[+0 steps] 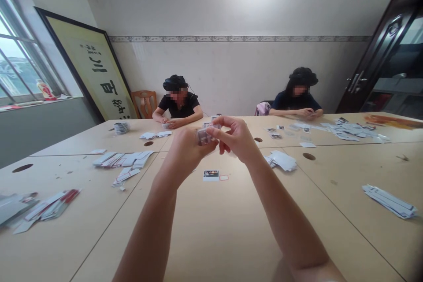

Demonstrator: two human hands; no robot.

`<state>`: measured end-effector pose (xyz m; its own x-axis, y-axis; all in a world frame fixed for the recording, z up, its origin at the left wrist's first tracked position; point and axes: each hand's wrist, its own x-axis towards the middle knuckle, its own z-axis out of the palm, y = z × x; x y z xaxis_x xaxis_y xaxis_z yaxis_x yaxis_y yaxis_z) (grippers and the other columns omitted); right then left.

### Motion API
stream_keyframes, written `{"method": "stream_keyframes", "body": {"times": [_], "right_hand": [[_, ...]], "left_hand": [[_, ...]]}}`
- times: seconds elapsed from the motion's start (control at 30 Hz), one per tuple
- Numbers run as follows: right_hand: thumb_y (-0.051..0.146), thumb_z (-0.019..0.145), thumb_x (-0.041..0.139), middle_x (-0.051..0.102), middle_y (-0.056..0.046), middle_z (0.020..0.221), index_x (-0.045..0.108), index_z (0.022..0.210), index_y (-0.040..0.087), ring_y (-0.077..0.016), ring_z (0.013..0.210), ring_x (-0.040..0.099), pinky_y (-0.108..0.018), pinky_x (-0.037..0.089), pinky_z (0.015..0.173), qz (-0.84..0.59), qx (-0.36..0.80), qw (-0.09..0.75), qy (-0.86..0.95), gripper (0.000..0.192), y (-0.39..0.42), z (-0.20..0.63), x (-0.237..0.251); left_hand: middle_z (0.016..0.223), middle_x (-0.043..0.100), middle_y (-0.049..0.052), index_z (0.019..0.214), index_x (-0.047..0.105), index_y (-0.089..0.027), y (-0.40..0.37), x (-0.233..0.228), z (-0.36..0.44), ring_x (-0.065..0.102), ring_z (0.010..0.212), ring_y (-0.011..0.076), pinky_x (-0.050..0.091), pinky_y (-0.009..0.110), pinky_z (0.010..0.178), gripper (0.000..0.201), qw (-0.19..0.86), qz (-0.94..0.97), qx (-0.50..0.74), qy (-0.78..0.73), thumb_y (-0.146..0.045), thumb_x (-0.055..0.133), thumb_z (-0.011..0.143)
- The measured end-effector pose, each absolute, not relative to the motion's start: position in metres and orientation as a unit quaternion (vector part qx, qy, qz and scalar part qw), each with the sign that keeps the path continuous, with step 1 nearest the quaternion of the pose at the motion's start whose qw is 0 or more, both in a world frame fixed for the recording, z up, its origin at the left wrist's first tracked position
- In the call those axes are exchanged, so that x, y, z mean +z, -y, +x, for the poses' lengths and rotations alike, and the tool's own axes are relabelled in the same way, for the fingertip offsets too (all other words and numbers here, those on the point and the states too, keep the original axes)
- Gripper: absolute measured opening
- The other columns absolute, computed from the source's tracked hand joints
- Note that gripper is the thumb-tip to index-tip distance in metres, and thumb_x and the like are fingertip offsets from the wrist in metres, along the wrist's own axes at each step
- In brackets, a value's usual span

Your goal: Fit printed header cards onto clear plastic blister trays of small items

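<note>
Gripping a small clear packet (205, 134) in mid-air above the middle of the table (231, 229): left hand (188, 145) closed around it, right hand (236, 136) pinching its top edge with fingertips. Looks like a card-sleeving or unwrapping step; next move likely needs a fine pinch at the packet's edge. One printed card (211, 175) lies face up just beyond the hands; its text is too small to read. Card piles (125, 161) sit toward the left edge. Framed calligraphy (95, 75) leans at the far-left wall, characters not legible enough to transcribe.
</note>
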<state>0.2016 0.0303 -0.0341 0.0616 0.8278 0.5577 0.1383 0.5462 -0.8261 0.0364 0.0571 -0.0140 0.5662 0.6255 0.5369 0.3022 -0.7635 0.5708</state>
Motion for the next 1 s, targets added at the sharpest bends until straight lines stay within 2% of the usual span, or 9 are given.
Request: {"method": "stream_keyframes", "body": {"times": [0.17,0.37,0.53,0.7,0.8,0.93,1.0], "right_hand": [[0.043,0.079,0.078,0.06,0.006,0.056,0.07,0.085,0.018,-0.0059,0.037,0.056,-0.015,0.037,0.033,-0.361,0.308,0.633,0.612,0.027,-0.029,0.202,-0.034],[0.028,0.079,0.071,0.059,0.008,0.052,0.068,0.081,0.018,-0.0053,0.035,0.053,-0.014,0.035,0.032,-0.376,0.291,0.634,0.609,0.011,-0.028,0.205,-0.033],[0.033,0.08,0.071,0.062,0.006,0.054,0.068,0.086,0.017,-0.008,0.038,0.059,-0.015,0.043,0.035,-0.393,0.279,0.616,0.623,0.017,-0.026,0.206,-0.031],[0.034,0.08,0.073,0.063,0.005,0.054,0.067,0.084,0.017,-0.0084,0.04,0.061,-0.014,0.042,0.034,-0.393,0.268,0.612,0.632,0.019,-0.02,0.207,-0.028],[0.031,0.079,0.072,0.062,0.006,0.052,0.067,0.083,0.017,-0.0086,0.039,0.061,-0.013,0.042,0.034,-0.391,0.273,0.617,0.626,0.016,-0.019,0.206,-0.027],[0.029,0.077,0.071,0.06,0.007,0.049,0.066,0.082,0.017,-0.0092,0.038,0.06,-0.014,0.043,0.034,-0.391,0.286,0.62,0.617,0.014,-0.018,0.205,-0.028],[0.029,0.077,0.071,0.059,0.007,0.048,0.066,0.083,0.017,-0.0092,0.037,0.059,-0.014,0.043,0.034,-0.388,0.289,0.621,0.617,0.014,-0.018,0.205,-0.028]], "left_hand": [[0.069,0.068,-0.006,0.067,0.072,-0.02,-0.05,-0.013,0.039,0.056,0.065,0.0071,0.042,0.018,0.059,0.02,0.198,0.858,0.409,-0.238,-0.014,0.065,0.085],[0.056,0.061,-0.006,0.064,0.072,-0.019,-0.045,-0.014,0.045,0.045,0.048,0.0054,0.035,0.019,0.049,0.022,0.189,0.853,0.419,-0.247,-0.01,0.064,0.082],[0.057,0.062,-0.006,0.063,0.071,-0.018,-0.049,-0.014,0.046,0.046,0.049,0.0061,0.031,0.018,0.045,0.019,0.183,0.849,0.414,-0.272,-0.013,0.067,0.08],[0.048,0.05,-0.007,0.059,0.07,-0.018,-0.045,-0.013,0.046,0.036,0.045,0.0049,0.028,0.018,0.045,0.024,0.173,0.855,0.421,-0.249,-0.009,0.064,0.08],[0.047,0.047,-0.007,0.058,0.068,-0.018,-0.04,-0.012,0.047,0.035,0.044,0.005,0.027,0.018,0.044,0.023,0.17,0.85,0.423,-0.264,-0.009,0.065,0.079],[0.046,0.047,-0.007,0.058,0.069,-0.018,-0.035,-0.011,0.048,0.036,0.044,0.0055,0.026,0.019,0.043,0.022,0.169,0.845,0.428,-0.274,-0.011,0.064,0.079],[0.048,0.052,-0.007,0.06,0.07,-0.018,-0.035,-0.011,0.048,0.04,0.045,0.006,0.028,0.019,0.044,0.022,0.174,0.847,0.425,-0.267,-0.011,0.064,0.079]]}}
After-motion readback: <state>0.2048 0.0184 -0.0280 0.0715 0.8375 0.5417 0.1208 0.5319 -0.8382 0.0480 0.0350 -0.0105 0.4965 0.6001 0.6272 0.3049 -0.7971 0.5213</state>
